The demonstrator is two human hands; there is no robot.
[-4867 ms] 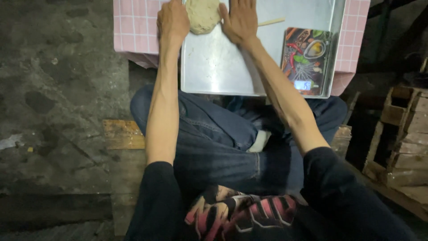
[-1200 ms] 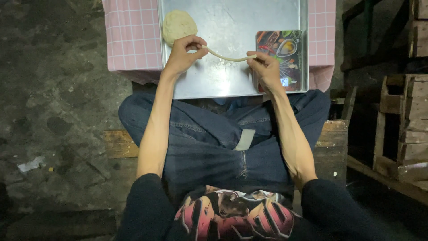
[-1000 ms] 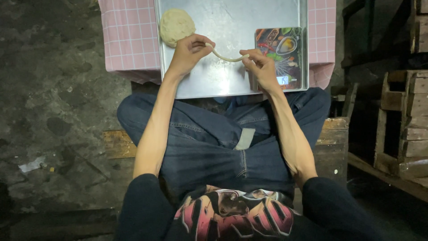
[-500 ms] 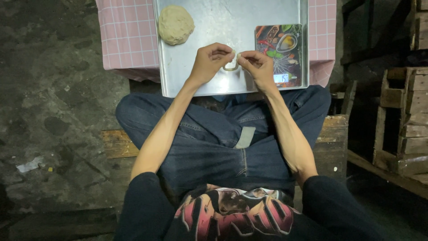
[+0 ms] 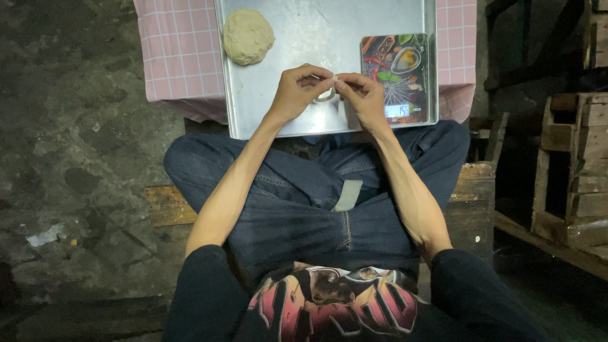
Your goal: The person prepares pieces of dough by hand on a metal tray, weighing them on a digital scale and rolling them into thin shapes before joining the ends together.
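Just above the middle of the frame the left hand point(image 5: 296, 94) and the right hand point(image 5: 362, 96) meet fingertip to fingertip, each closed in a pinch on a thin strip of dough point(image 5: 327, 95). The strip runs between the two pinches and curls down into a small loop that shows in the gap below the fingers, so most of it is hidden by the hands. Both hands hang over the near edge of a metal tray point(image 5: 297, 38), which fills the upper middle of the picture. On the tray, to the upper left of the left hand and well apart from it, lies a round lump of dough point(image 5: 247, 36). Just beside the right hand, on the right part of the tray, sits a flat kitchen scale point(image 5: 398, 76) with a colourful printed top and a small lit display. The tray rests on a surface covered with a pink checked cloth point(image 5: 180, 50). Below, the person's crossed legs in dark jeans point(image 5: 316, 209) take up the centre of the frame.
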